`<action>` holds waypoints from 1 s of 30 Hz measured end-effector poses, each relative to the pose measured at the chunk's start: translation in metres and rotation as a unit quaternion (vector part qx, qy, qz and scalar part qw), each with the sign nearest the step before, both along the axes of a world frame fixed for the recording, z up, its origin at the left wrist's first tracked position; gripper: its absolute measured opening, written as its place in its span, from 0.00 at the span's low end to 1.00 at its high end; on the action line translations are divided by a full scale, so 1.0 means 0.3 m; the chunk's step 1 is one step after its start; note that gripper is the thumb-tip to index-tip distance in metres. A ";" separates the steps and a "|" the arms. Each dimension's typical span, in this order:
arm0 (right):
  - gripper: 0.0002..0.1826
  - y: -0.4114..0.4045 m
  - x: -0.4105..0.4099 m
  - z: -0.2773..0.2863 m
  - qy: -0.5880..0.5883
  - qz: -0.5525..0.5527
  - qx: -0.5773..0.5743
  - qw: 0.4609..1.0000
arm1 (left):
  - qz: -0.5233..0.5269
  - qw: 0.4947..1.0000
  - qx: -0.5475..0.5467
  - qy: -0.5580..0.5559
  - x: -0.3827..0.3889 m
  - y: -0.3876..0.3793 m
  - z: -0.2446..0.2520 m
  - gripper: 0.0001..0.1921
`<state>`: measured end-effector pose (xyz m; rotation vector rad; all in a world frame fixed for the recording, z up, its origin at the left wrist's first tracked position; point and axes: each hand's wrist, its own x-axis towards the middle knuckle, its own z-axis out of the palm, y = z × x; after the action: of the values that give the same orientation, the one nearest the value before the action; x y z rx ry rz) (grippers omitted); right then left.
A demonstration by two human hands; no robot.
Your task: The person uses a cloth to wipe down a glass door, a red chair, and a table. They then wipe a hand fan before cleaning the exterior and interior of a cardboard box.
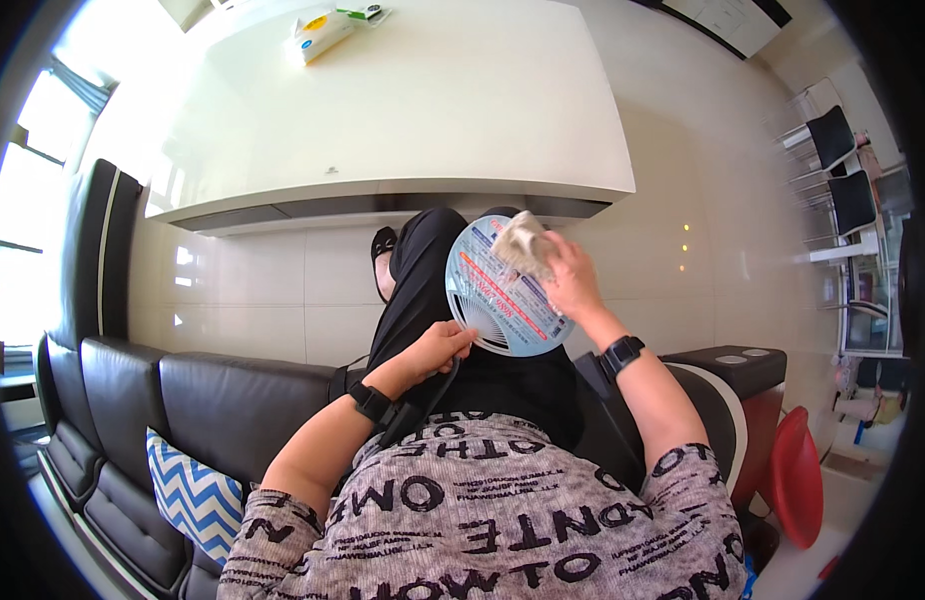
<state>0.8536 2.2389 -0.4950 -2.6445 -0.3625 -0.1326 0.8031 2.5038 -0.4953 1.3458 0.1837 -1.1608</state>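
Note:
A round hand fan (468,279) of light blue plastic, printed with writing, lies tilted above my lap. My left hand (441,346) pinches its ribbed white edge at the lower left, thumb on top. In my right hand (573,279) is a crumpled beige cloth (524,244), which lies against the upper right of the fan's printed face. The cloth and fingers hide part of the print. Beneath the fan are my legs in black trousers (410,277).
A glossy white coffee table (432,97) stands ahead, with a tissue pack (324,34) at its far side. I sit on a dark leather sofa (237,397) with a zigzag-patterned cushion (195,491) at left. A red stool (796,480) and black chairs (852,202) stand right.

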 end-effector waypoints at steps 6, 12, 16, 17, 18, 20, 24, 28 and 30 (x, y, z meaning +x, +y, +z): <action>0.26 0.238 -0.097 0.110 -0.018 0.203 -0.022 0.979 | -0.007 0.999 0.040 -0.026 0.006 -0.011 0.031 0.16; 0.28 0.228 0.152 0.001 -0.036 0.099 -0.074 0.992 | -0.008 0.998 0.044 -0.031 0.008 -0.017 0.027 0.18; 0.29 0.223 0.199 -0.017 -0.022 0.041 -0.112 0.993 | 0.002 0.999 0.034 -0.020 0.004 -0.025 0.048 0.19; 0.30 0.221 0.186 -0.015 -0.022 0.045 -0.112 0.992 | 0.003 0.999 0.033 -0.019 0.001 -0.021 0.042 0.19; 0.30 0.225 0.157 -0.007 -0.022 0.048 -0.111 0.992 | -0.003 0.999 0.030 -0.019 -0.002 -0.013 0.032 0.18; 0.29 0.230 0.047 0.018 -0.046 0.103 -0.084 0.990 | -0.007 0.999 0.026 -0.017 -0.009 -0.002 -0.003 0.17; 0.29 0.202 -0.192 0.127 0.005 0.146 -0.048 0.988 | 0.006 1.000 0.007 -0.009 -0.008 -0.011 -0.021 0.13; 0.32 0.168 -0.228 0.129 0.042 0.151 0.005 0.988 | -0.012 0.999 0.021 -0.025 -0.008 -0.018 -0.009 0.12; 0.32 0.167 -0.184 0.117 0.021 0.141 -0.026 0.990 | -0.006 0.999 0.019 -0.029 -0.011 -0.023 -0.024 0.13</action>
<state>0.7983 2.2891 -0.4599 -2.6092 -0.7278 0.0227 0.7998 2.4969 -0.5025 1.4135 0.1566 -1.1317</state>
